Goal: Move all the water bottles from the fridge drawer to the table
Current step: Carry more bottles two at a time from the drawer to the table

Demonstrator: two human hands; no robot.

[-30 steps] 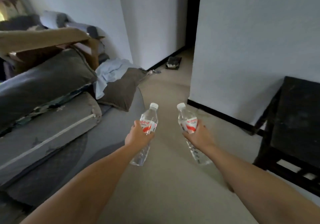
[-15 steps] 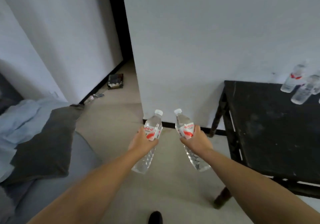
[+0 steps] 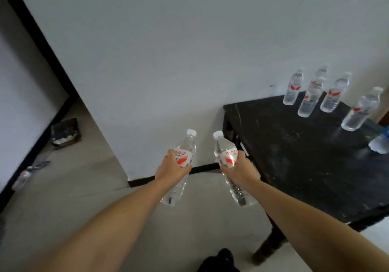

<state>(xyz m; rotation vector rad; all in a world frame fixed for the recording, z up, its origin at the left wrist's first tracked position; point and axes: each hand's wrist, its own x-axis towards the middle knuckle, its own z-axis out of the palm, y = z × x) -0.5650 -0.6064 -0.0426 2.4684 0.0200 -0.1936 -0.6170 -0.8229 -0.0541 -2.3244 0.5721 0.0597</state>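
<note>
Two bottles in hands, beside the worktop (image 3: 294, 155).
Left hand (image 3: 170, 169) grips one bottle (image 3: 185, 155); right hand (image 3: 242, 169) grips another (image 3: 226, 151); five bottles (image 3: 309, 96) stand on the worktop.

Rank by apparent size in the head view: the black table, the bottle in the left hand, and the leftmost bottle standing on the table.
1. Black table.
2. Bottle in the left hand.
3. Leftmost standing bottle.
The two bottles carry matching labels; the held one probably looks bigger only through nearness.
</note>
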